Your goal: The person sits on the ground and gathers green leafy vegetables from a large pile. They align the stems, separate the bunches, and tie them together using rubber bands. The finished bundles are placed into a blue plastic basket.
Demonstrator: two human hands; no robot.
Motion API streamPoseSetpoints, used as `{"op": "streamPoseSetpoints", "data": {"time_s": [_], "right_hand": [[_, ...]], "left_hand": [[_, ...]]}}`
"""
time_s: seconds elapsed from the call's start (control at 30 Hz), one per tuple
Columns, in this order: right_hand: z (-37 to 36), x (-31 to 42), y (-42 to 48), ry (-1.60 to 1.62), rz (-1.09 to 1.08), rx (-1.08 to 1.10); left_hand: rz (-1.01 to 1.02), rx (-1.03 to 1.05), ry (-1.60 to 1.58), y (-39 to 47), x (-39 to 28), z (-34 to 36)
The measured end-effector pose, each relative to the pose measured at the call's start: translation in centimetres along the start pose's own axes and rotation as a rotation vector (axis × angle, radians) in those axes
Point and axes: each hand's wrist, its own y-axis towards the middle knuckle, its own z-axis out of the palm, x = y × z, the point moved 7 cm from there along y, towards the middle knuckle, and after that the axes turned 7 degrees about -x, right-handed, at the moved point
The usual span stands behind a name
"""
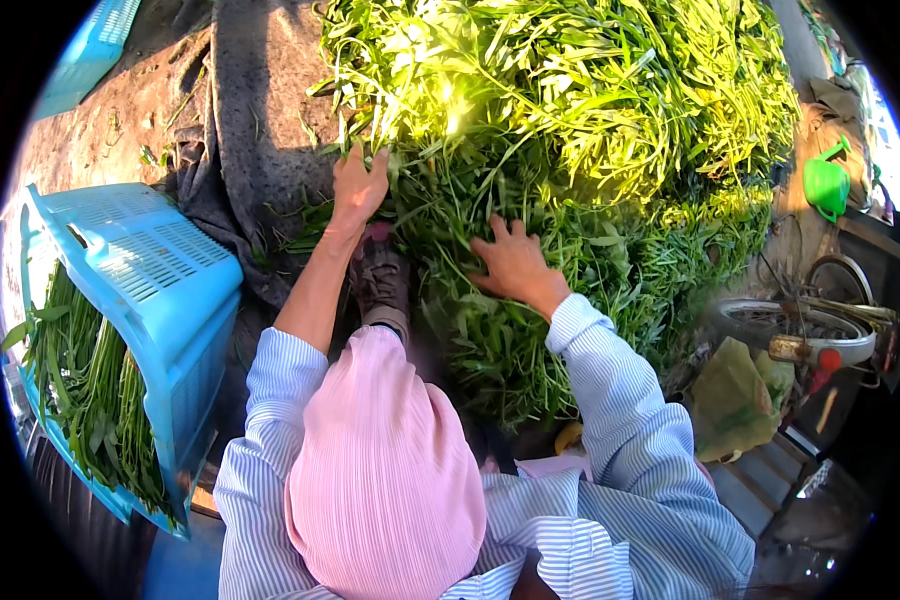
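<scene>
A large heap of long-stemmed leafy greens (pixel 562 97), which look like water spinach, lies in front of me. Its far part is sunlit and the near part is in shade. My left hand (pixel 361 186) reaches to the heap's left edge, thumb and fingers apart among stems and leaves. Over the shaded greens, my right hand (pixel 516 262) is spread palm down, touching leaves, with nothing visibly gripped. On my left, a light-blue plastic basket (pixel 169 255) rests tilted on its side. Stems and leaves of similar greens (pixel 94 382) are packed inside it.
A dark cloth (pixel 270 112) covers ground left of the heap. My shoe (pixel 381 281) stands between my hands. Another blue basket (pixel 94 52) is at upper left. To the right are a green watering can (pixel 826 180), a bicycle wheel (pixel 787 319) and a crumpled sack (pixel 735 405).
</scene>
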Motion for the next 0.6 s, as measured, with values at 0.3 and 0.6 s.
{"op": "streamPoseSetpoints", "data": {"time_s": [0.3,0.6], "right_hand": [[3.9,1.7,-9.5,0.074,-0.151,0.167],[-9.4,1.3,4.6,0.176,-0.115,-0.487]], "left_hand": [[-0.138,0.182,0.414,-5.6,3.9,2.4],[0.519,0.455,0.755,-12.1,-3.3,7.8]]}}
